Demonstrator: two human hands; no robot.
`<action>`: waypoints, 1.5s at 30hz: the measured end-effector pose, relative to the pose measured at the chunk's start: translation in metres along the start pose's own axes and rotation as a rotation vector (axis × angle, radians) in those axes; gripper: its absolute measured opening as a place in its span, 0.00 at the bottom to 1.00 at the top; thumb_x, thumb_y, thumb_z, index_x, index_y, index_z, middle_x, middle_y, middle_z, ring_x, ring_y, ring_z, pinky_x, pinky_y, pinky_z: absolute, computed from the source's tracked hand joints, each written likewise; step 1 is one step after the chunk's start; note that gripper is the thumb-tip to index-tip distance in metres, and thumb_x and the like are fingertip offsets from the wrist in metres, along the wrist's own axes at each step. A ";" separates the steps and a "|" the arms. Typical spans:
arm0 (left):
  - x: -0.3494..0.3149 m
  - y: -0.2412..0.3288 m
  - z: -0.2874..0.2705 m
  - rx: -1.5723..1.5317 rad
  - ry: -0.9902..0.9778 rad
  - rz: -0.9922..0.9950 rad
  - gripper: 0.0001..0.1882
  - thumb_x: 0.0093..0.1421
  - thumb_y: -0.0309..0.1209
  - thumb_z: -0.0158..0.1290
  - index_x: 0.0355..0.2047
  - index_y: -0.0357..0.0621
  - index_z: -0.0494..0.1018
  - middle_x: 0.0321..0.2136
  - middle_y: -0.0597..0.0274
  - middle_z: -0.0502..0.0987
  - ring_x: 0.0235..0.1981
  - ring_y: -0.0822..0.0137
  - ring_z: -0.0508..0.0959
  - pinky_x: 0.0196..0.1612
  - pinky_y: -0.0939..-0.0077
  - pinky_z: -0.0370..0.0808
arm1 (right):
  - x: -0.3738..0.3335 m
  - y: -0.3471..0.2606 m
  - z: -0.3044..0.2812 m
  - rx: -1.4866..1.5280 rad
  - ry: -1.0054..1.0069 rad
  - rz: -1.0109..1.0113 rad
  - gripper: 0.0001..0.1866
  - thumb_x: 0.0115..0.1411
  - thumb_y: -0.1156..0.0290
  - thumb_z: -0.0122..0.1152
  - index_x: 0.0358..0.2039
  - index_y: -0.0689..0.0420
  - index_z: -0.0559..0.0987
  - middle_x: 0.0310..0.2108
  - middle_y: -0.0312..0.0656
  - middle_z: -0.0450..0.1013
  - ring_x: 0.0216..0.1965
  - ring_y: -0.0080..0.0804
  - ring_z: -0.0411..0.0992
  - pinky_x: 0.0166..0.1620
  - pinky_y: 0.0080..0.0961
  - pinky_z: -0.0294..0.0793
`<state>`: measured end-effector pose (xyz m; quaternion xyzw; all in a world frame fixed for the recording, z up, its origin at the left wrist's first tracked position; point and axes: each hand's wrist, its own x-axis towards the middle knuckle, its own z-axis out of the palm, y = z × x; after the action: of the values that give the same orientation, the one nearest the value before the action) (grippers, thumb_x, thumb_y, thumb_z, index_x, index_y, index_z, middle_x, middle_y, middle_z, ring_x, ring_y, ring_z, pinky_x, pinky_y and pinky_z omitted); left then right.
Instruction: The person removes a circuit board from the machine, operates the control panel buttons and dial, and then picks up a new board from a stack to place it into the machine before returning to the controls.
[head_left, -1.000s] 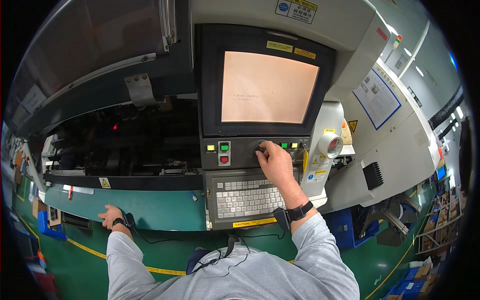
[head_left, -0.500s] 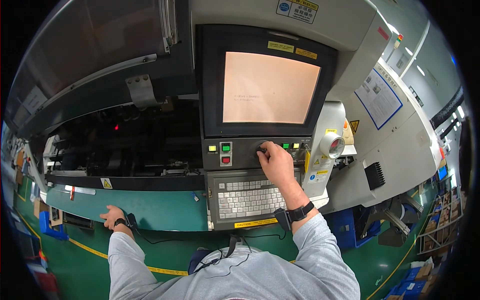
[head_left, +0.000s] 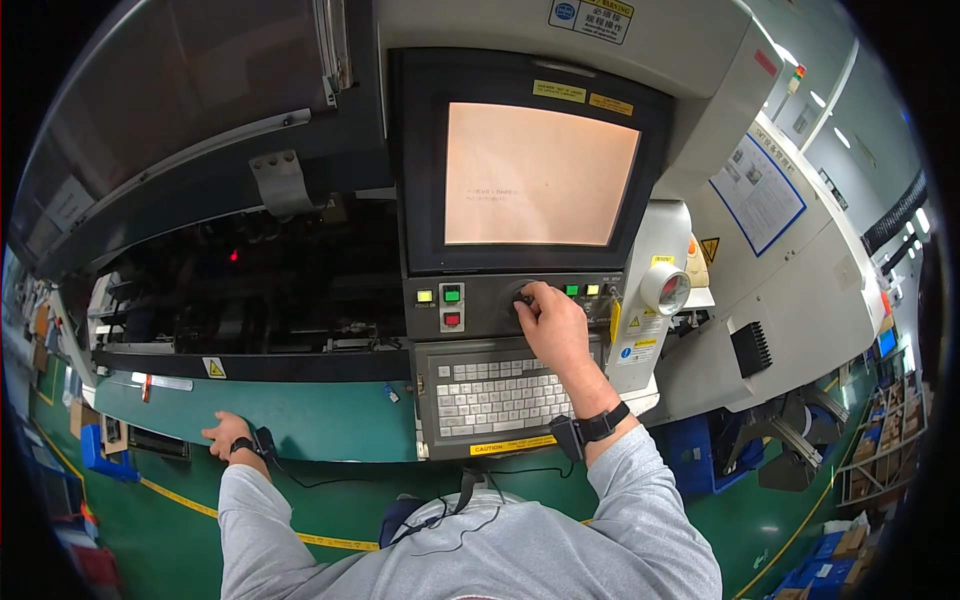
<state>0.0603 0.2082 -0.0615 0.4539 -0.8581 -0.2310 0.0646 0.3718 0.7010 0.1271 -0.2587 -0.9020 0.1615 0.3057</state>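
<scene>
My right hand (head_left: 555, 322) has its thumb and fingers closed round a small black knob (head_left: 521, 298) on the dark control panel (head_left: 490, 312); the fingers hide much of the knob. Above it, the monitor (head_left: 540, 175) shows a pale pinkish screen with a little faint text. Below the panel lies a grey keyboard (head_left: 500, 402), partly under my right wrist. My left hand (head_left: 228, 432) rests at the front edge of the green work surface (head_left: 320, 420), fingers apart and holding nothing.
Green and red push buttons (head_left: 452, 308) sit left of the knob. A red round button (head_left: 672, 290) juts out at right. The dark machine opening (head_left: 250, 290) lies beyond the green surface, which bears a small blue-and-white item (head_left: 391, 393). Blue bins (head_left: 695, 455) stand at lower right.
Almost nothing differs. Both hands stay where they were, apart from a very slight shift of the whole view.
</scene>
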 end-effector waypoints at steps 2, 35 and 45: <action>0.000 0.001 0.000 0.012 0.002 -0.010 0.41 0.63 0.58 0.42 0.69 0.48 0.48 0.58 0.27 0.60 0.56 0.34 0.68 0.57 0.46 0.67 | 0.000 0.000 0.000 -0.001 0.004 -0.010 0.10 0.55 0.71 0.65 0.37 0.58 0.78 0.25 0.42 0.75 0.27 0.40 0.75 0.32 0.33 0.75; 0.003 0.001 0.004 0.026 0.012 -0.027 0.41 0.63 0.58 0.41 0.69 0.49 0.47 0.59 0.27 0.60 0.57 0.35 0.68 0.58 0.46 0.67 | -0.002 0.006 0.004 -0.015 0.055 0.035 0.07 0.56 0.72 0.63 0.35 0.56 0.77 0.25 0.43 0.75 0.28 0.43 0.75 0.32 0.36 0.75; 0.000 0.002 0.000 0.031 0.000 -0.018 0.41 0.63 0.58 0.42 0.69 0.49 0.49 0.59 0.29 0.60 0.57 0.35 0.68 0.57 0.47 0.67 | -0.002 0.006 0.003 -0.019 0.042 0.031 0.08 0.56 0.72 0.64 0.35 0.57 0.77 0.26 0.43 0.75 0.28 0.42 0.75 0.32 0.35 0.75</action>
<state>0.0590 0.2091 -0.0610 0.4624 -0.8576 -0.2181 0.0556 0.3734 0.7038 0.1210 -0.2790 -0.8927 0.1519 0.3197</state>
